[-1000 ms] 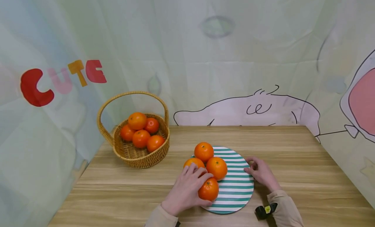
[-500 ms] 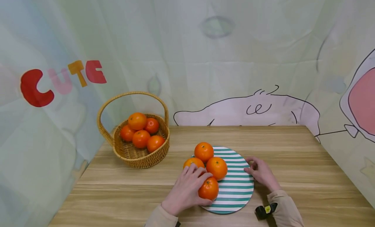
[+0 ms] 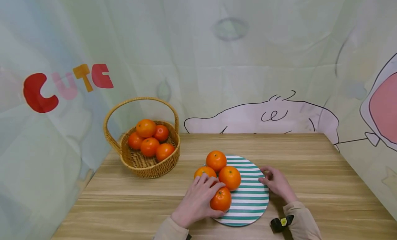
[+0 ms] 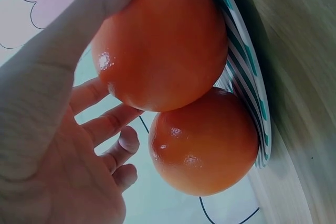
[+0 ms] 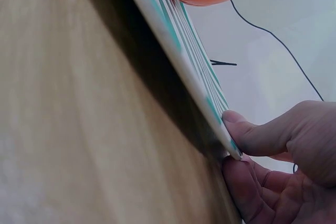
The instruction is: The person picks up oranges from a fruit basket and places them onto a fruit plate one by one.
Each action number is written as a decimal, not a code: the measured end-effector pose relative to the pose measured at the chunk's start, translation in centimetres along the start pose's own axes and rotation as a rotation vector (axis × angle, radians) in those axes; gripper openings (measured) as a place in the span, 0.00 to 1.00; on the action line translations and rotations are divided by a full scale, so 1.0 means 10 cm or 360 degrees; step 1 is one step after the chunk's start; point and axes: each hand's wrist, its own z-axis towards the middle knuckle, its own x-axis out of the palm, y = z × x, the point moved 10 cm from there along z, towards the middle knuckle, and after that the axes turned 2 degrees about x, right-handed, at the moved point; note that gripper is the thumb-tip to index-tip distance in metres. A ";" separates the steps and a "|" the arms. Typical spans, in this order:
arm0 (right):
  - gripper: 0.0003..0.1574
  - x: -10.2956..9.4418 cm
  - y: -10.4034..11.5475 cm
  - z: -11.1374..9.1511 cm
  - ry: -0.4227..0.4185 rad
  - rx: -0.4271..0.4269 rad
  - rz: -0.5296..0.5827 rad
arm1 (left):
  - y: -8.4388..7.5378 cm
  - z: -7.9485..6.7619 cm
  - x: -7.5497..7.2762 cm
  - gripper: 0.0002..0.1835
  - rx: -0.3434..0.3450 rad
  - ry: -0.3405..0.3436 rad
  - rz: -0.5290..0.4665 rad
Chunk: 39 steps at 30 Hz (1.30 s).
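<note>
On a round plate [image 3: 249, 195] with green and white stripes sit several oranges, bunched on its left half. My left hand [image 3: 198, 198] curls round the nearest orange [image 3: 221, 199], thumb on the near side and fingers over the far side. In the left wrist view, that orange [image 4: 163, 45] touches a second orange [image 4: 205, 142] beside it. An orange [image 3: 204, 173] lies partly hidden behind my left fingers. My right hand [image 3: 277, 183] pinches the plate's right rim; the right wrist view has its thumb [image 5: 252, 135] above the rim and fingers below.
A wicker basket [image 3: 152, 171] with a tall handle stands at the back left, holding several oranges [image 3: 149, 147]. The wooden table [image 3: 310, 154] ends at a printed curtain [image 3: 198, 78] behind and at both sides. A black strap [image 3: 280, 222] sits at my right sleeve.
</note>
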 end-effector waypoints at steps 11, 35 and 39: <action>0.22 0.04 -0.03 0.01 0.0048 0.0117 -0.0038 | 0.00 0.00 0.00 0.37 -0.0001 -0.0010 -0.0007; 0.22 0.05 -0.04 0.00 0.0044 0.0113 -0.0001 | 0.01 0.01 0.04 0.40 -0.0006 0.0059 -0.0025; 0.22 0.05 -0.03 0.01 0.0048 0.0120 -0.0008 | 0.01 0.01 0.04 0.40 -0.0004 0.0058 -0.0035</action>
